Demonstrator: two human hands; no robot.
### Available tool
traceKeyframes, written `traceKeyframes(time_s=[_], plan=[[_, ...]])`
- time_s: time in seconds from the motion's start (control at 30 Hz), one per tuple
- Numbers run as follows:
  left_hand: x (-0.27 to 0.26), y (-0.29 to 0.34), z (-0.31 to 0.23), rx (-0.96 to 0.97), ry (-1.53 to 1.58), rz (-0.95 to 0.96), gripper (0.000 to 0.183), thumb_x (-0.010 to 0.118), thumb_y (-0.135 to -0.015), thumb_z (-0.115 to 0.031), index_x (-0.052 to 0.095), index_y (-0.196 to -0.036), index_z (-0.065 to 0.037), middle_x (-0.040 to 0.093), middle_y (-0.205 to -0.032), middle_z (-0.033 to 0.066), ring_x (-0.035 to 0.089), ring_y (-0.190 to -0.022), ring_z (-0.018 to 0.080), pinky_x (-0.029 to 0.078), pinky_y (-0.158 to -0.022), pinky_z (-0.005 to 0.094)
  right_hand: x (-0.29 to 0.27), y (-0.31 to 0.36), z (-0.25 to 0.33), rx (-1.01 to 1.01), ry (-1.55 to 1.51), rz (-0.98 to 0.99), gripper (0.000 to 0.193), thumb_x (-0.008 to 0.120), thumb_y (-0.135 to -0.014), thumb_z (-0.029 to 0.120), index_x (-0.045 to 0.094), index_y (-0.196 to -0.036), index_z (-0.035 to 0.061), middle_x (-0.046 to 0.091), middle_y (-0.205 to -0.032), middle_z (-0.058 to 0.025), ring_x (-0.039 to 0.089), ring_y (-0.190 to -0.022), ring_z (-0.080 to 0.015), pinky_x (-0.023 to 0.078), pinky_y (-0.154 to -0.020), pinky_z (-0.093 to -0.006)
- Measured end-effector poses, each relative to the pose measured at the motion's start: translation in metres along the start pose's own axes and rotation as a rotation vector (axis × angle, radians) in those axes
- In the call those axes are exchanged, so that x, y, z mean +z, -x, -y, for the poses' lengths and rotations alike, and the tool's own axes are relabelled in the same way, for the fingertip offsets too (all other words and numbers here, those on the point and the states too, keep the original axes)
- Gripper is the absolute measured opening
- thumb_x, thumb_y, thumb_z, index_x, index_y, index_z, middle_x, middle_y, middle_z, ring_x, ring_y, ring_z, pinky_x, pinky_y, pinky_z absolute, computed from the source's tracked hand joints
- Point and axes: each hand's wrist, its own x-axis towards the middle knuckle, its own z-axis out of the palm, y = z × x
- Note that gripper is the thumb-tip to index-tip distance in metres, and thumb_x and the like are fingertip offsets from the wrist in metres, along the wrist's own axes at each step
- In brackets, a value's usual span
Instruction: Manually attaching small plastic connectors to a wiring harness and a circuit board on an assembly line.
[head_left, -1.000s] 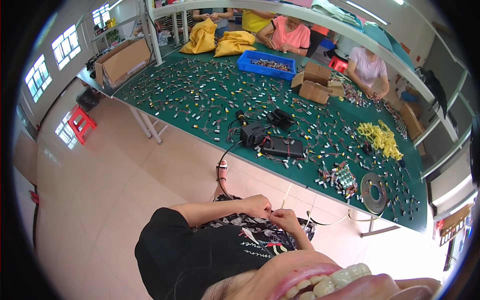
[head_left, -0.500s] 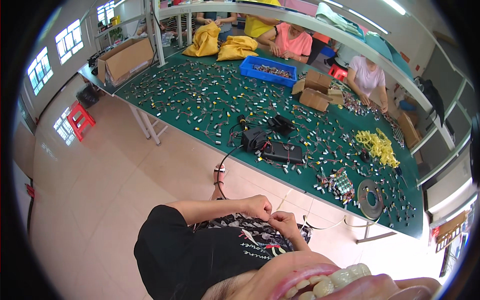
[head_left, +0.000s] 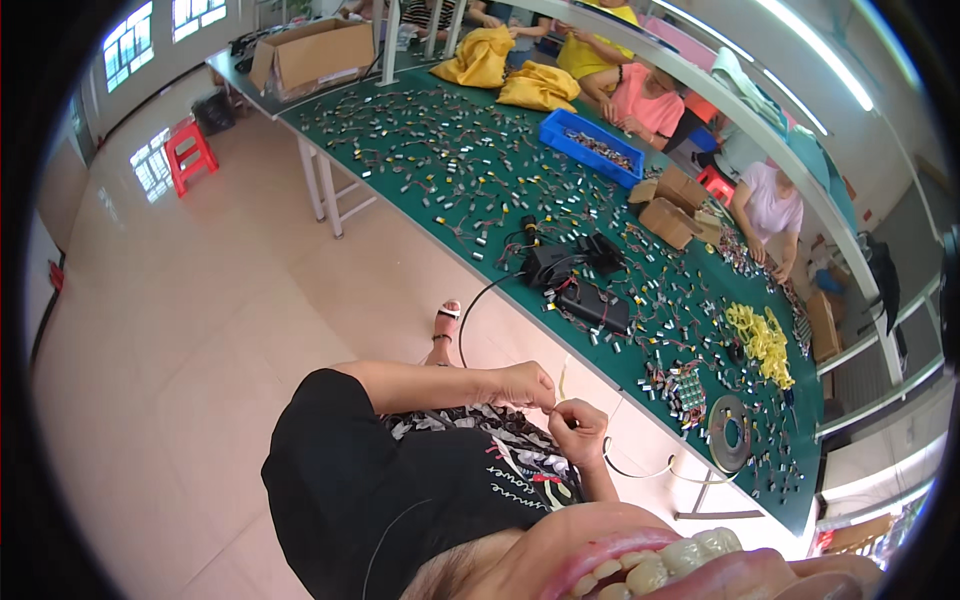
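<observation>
My left hand and my right hand meet in front of my body, fingertips pinched together. What lies between the left fingertips is too small to make out. My right hand is curled closed around a narrow pale strip, which loops from beside this hand toward a flat reel on the table's near right part. Another bit of strip sticks up just beyond my fingers. The green table carries many small silver cylinders with wires, spread out beyond my hands.
A black box-shaped device with a cable and a black case lie near the front edge. Yellow bands, a blue tray, cartons and yellow bags stand farther off. Co-workers sit across. A red stool is at left.
The view has turned, so the table now slants more steeply down to the right. My hands remain pinched together; the right one is curled more tightly, its back turned upward.
</observation>
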Motion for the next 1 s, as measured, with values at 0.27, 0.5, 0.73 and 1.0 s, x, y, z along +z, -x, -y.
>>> traceKeyframes(time_s=[0.27,0.5,0.73,1.0], plan=[[-0.014,0.054,-0.061,0.384,-0.477,-0.315,0.032,0.071,-0.067,-0.031,0.059,-0.055,-0.003,0.052,-0.05,0.0002,0.045,-0.047,0.0055,0.034,-0.041,0.0211,-0.015,-0.011,0.013,0.218,-0.378,-0.261,0.004,0.056,-0.075,0.004,0.055,-0.071,0.0021,0.052,-0.057,-0.0001,0.045,-0.047,-0.0042,0.034,-0.044,-0.0163],[0.023,0.194,-0.174,1.328,-0.603,-0.591,0.066,0.079,-0.056,-0.016,0.048,-0.111,0.0,0.036,-0.049,-0.0084,0.03,-0.044,-0.0022,0.02,-0.041,0.0139,-0.018,0.012,0.012,0.353,-0.257,-0.231,0.006,0.058,-0.073,0.006,0.056,-0.071,0.0008,0.053,-0.058,0.0,0.048,-0.051,-0.0044,0.038,-0.048,-0.0172],[0.044,0.233,-0.177,1.496,-0.837,-0.509,0.057,0.06,-0.069,-0.024,0.043,-0.111,0.01,0.039,-0.05,-0.0035,0.033,-0.041,0.0041,0.024,-0.041,0.0173,0.006,0.024,0.008,0.377,-0.344,-0.123,0.004,0.056,-0.074,0.005,0.057,-0.072,0.0019,0.05,-0.059,0.0026,0.043,-0.05,-0.0026,0.032,-0.044,-0.016],[0.034,0.195,-0.177,1.404,-0.804,-0.434,0.056,0.062,-0.068,-0.021,0.044,-0.111,0.01,0.039,-0.05,-0.0036,0.034,-0.041,0.0039,0.026,-0.044,0.018,0.006,0.047,-0.009,0.414,-0.382,-0.278,0.006,0.059,-0.075,0.008,0.058,-0.074,0.0015,0.052,-0.059,0.0032,0.043,-0.049,-0.0019,0.033,-0.044,-0.0151]])
